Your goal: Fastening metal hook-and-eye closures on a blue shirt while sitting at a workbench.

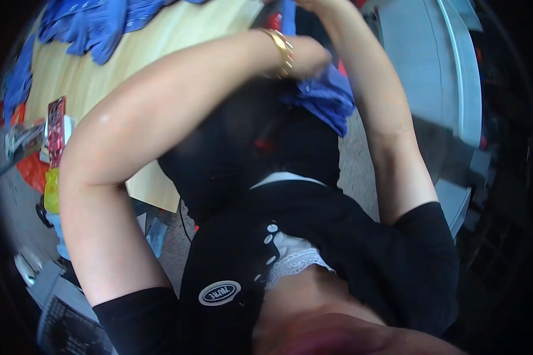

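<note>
My left hand (311, 57), with a gold bracelet (282, 52) at its wrist, reaches across my front to the upper middle. It is blurred and looks closed on a piece of blue cloth, seemingly a garment (333, 97), which hangs over my lap. At the top edge, cut off by the picture, is my right hand (310, 3); its fingers mostly do not show. Close to it are a strip of blue cloth (288, 16) and a small red thing (275, 22) that I cannot make out.
More blue garments with snap buttons (80, 23) lie on the light wooden table (160, 38) at the upper left. A pink-red package (56, 127) and plastic bags (32, 171) are beside its left edge. To the right stands a pale grey-blue surface (417, 59).
</note>
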{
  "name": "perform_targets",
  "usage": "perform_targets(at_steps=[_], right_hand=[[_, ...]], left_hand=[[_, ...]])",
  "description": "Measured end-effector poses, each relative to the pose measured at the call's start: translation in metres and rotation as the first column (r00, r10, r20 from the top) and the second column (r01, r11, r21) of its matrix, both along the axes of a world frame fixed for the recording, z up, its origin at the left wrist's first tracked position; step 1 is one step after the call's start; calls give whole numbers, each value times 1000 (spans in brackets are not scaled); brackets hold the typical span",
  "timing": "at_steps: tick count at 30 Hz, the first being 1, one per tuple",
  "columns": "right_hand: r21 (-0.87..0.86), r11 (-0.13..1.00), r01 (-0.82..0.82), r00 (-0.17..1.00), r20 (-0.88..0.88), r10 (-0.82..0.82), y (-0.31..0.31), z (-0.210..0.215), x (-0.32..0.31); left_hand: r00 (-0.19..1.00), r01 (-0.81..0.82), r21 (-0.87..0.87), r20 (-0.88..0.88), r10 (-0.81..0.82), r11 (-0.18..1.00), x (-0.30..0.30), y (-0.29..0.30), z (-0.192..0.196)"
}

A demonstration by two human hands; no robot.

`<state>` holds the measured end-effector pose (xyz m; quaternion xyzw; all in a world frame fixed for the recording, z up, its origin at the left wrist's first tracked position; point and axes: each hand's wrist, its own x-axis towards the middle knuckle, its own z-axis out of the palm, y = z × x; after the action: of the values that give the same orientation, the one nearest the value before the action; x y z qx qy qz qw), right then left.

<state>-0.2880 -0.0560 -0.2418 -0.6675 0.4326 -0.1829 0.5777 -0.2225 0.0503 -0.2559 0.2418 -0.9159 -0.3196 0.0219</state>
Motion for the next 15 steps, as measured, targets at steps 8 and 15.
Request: perform_targets(at_steps=[8, 15], right_hand=[[337, 898, 283, 709, 556, -433, 104, 3, -163], [431, 809, 399, 735, 376, -564, 180, -28, -165]], left_hand=[[929, -148, 683, -152, 339, 715, 24, -31, -12], [891, -137, 739, -200, 408, 660, 29, -25, -4]])
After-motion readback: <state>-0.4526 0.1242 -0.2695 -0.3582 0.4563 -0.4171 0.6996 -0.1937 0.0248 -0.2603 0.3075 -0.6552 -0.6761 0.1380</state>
